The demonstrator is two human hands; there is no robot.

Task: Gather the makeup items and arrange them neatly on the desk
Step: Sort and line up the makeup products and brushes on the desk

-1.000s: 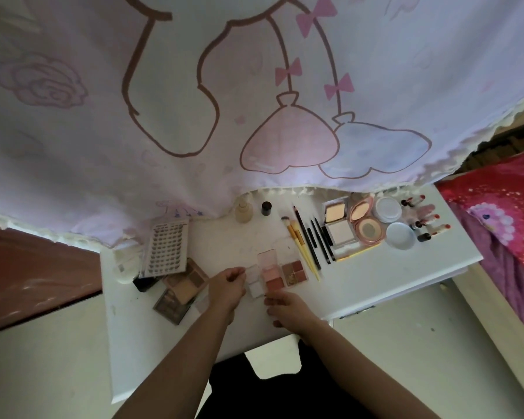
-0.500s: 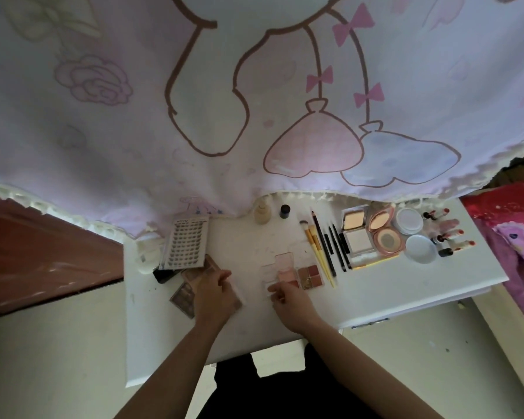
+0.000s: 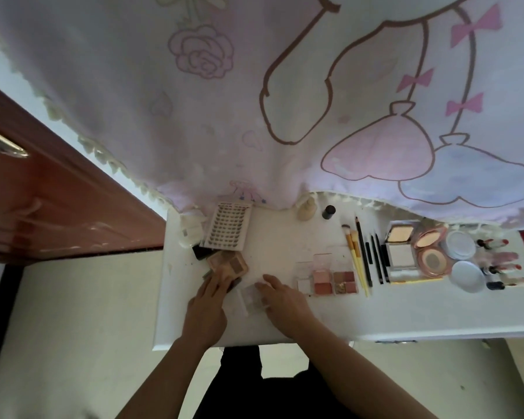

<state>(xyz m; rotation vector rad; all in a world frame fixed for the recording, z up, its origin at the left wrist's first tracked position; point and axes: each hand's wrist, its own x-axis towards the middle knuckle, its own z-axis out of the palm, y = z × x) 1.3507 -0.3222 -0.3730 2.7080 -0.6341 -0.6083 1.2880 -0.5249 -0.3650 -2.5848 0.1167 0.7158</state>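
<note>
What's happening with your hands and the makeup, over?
Left hand touches brown square eyeshadow palette. Right hand on small clear plastic case, grip unclear. Nothing blocks either.

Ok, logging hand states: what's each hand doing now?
The left hand: open, straight fingers resting on the brown palette.
The right hand: touches the small clear case; holding or not cannot be told.

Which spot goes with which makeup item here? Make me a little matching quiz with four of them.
Things:
1 lash tray
2 yellow-handled brushes
3 lipsticks
4 black-capped bottle

Places:
A far right end of the desk
B beside the beige bottle
C between the blush palettes and the black pencils
D left end, beyond the left hand

Pairs: 1-D, 2-C, 3-A, 4-B.
</note>
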